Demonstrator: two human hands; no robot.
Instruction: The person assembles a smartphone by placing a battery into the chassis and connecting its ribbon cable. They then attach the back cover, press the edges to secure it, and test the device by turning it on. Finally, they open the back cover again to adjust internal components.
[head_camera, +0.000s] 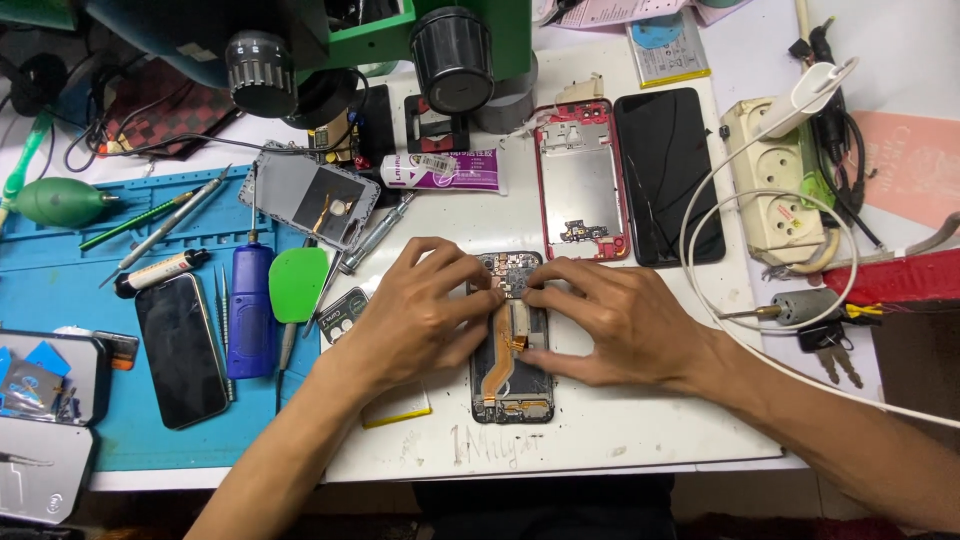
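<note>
- The opened phone (512, 370) lies face down on a white board (600, 420), near its front edge, back cover off: a dark, flat rectangle with a copper-orange flex ribbon running down its length and small metal parts at the lower end.
- The left hand (420, 320) rests over the phone's left side, fingers curled inward, fingertips pressed onto a small circuit board (512, 280) at the phone's upper end.
- The right hand (615, 325) comes in from the other side, thumb and forefinger pinched on the same small board; the remaining fingers spread flat on the white surface. Whether the board is lifted or only being pressed is hard to tell, since the fingertips cover its edges.
- Just behind, a red phone frame (580, 180) with a dull silver inner plate lies beside a glossy black screen panel (668, 175), the two nearly touching.
- A white cable (700, 250) loops across the board's right side towards a cream power strip (775, 185).
- To the left, on a blue work mat (60, 270), lie a blue cylindrical tool (250, 310), a green plastic pry paddle (298, 285) and an intact black phone (182, 350) with a shiny face.
- A grey back cover (305, 195), rounded at the corners, sits at an angle behind the paddle.
</note>
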